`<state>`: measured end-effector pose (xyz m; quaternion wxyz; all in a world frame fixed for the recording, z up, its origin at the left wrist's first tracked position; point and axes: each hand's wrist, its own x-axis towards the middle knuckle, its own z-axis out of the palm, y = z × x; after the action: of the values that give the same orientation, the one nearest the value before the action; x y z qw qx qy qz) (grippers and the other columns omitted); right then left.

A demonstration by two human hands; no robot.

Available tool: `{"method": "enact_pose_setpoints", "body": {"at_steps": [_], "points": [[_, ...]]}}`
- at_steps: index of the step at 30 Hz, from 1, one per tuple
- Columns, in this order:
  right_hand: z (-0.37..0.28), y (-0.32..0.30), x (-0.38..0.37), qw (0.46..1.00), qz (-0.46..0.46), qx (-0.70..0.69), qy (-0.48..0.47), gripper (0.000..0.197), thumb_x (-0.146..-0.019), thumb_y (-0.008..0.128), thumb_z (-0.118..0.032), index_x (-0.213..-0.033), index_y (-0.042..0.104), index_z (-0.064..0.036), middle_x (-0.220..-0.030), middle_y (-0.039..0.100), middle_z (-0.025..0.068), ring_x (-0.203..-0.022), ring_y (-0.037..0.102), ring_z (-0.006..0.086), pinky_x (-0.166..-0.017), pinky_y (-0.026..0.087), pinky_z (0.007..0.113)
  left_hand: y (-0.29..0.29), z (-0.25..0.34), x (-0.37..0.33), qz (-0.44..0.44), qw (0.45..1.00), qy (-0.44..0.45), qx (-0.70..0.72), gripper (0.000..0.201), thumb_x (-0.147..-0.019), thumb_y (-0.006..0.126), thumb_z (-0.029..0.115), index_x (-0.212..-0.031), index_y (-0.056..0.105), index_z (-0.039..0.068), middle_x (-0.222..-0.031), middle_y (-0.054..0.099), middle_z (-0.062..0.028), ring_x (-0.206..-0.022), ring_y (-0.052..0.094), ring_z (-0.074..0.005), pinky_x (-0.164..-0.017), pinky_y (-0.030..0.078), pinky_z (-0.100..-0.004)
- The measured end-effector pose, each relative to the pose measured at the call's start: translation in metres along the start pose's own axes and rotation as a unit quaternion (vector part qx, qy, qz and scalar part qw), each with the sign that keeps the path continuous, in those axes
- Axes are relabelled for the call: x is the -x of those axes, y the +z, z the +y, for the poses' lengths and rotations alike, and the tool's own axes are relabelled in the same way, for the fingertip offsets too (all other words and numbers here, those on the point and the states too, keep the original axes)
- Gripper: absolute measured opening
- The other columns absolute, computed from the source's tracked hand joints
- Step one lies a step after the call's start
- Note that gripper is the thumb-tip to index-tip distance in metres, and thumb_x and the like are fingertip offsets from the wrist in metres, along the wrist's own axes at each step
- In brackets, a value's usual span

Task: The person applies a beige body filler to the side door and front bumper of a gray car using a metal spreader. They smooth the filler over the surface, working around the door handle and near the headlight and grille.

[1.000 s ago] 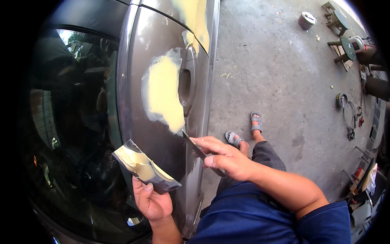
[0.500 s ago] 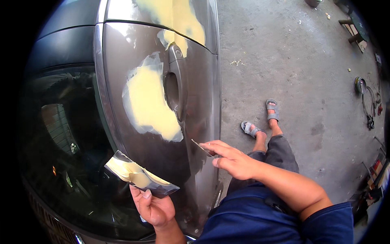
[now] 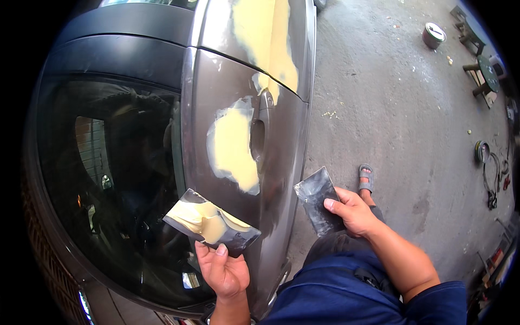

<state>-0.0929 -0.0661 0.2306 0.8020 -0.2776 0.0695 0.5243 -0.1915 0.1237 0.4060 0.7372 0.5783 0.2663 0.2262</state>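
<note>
The glossy, brownish-grey painted metal car door (image 3: 197, 157) runs through the middle of the view from 12 to 6 o'clock; it looks rigid and heavy, a smooth, gently curved face. On it, just off centre toward 10 o'clock, lies an irregular, pale yellow patch of matt filler (image 3: 234, 146), thinning to translucent grey at its edges and lying beside the smooth, brownish-grey door handle (image 3: 266, 103). If soft, the patch would mark at a touch.

At 7 o'clock is a thin, dark grey rectangular sheet loaded with yellow paste (image 3: 241, 238). It looks light and slightly flexible; whether plastic or rubber cannot be told. The paste appears creamy and ridged, probably slick, so the bare lower edge is the sound place to take hold. At 4 o'clock is a bare, dark rectangular sheet scuffed with whitish smears (image 3: 317, 200), likely light and springy too, best gripped along its right side, away from the far edge.

The left hand (image 3: 222, 268), between 6 and 7 o'clock, is partly closed, palm up, pinching the loaded sheet's lower edge with thumb and fingertips. The right hand (image 3: 352, 211), at 4 o'clock, clasps the bare sheet's right side, thumb flat on its face.
</note>
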Motion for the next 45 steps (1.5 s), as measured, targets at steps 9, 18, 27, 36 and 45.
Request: {"method": "enact_pose_setpoints", "body": {"at_steps": [9, 18, 27, 36, 45], "points": [[-0.038, 0.072, 0.047, 0.956, -0.077, 0.204, -0.196, 0.056, -0.083, 0.071, -0.005, -0.134, 0.048, -0.0018, -0.106, 0.055, 0.0005, -0.087, 0.050, 0.0068, -0.080, 0.042, 0.022, 0.033, 0.021, 0.019, -0.052, 0.990, 0.093, 0.092, 0.059, -0.082, 0.043, -0.006, -0.139, 0.034, 0.008, -0.139, 0.043, -0.0144, -0.129, 0.043, -0.0317, -0.104, 0.038, -0.0535], [-0.066, 0.119, 0.077, 0.900, -0.078, 0.381, -0.195, 0.040, -0.083, 0.073, -0.012, -0.113, 0.051, 0.0010, -0.094, 0.065, 0.0082, -0.084, 0.059, 0.0102, -0.073, 0.049, 0.027, 0.035, 0.025, 0.065, -0.194, 0.968, 0.132, 0.086, 0.056, -0.091, 0.044, -0.004, -0.145, 0.031, 0.008, -0.145, 0.037, -0.0142, -0.135, 0.036, -0.0285, -0.112, 0.027, -0.0480], [-0.058, 0.154, 0.126, 0.904, -0.104, 0.359, -0.207, 0.038, -0.084, 0.072, -0.010, -0.114, 0.050, -0.0001, -0.099, 0.064, 0.0088, -0.090, 0.059, 0.0120, -0.078, 0.049, 0.028, 0.014, 0.042, 0.114, -0.229, 0.917, 0.239, -0.223, 0.043, -0.091, 0.052, -0.002, -0.134, 0.046, -0.004, -0.118, 0.056, -0.0180, -0.098, 0.056, -0.0236, -0.086, 0.046, -0.0309], [-0.078, 0.169, 0.196, 0.794, -0.234, 0.415, -0.377, 0.043, -0.082, 0.066, 0.004, -0.123, 0.056, -0.0019, -0.110, 0.064, 0.0122, -0.103, 0.061, 0.0206, -0.087, 0.049, 0.032, -0.027, 0.025, 0.184, -0.186, 0.948, 0.137, -0.221, 0.047, -0.087, 0.053, -0.009, -0.132, 0.052, 0.003, -0.114, 0.062, -0.0158, -0.102, 0.061, -0.0240, -0.089, 0.047, -0.0315], [-0.115, 0.161, 0.243, 0.575, -0.306, 0.666, -0.364, 0.058, -0.066, 0.059, 0.009, -0.119, 0.065, -0.0137, -0.122, 0.057, 0.0158, -0.112, 0.056, 0.0348, -0.091, 0.049, 0.041, 0.020, -0.028, 0.197, -0.258, 0.957, 0.101, 0.081, 0.041, -0.091, 0.052, -0.008, -0.131, 0.052, 0.003, -0.126, 0.059, -0.0083, -0.112, 0.056, -0.0163, -0.099, 0.043, -0.0305]]}}
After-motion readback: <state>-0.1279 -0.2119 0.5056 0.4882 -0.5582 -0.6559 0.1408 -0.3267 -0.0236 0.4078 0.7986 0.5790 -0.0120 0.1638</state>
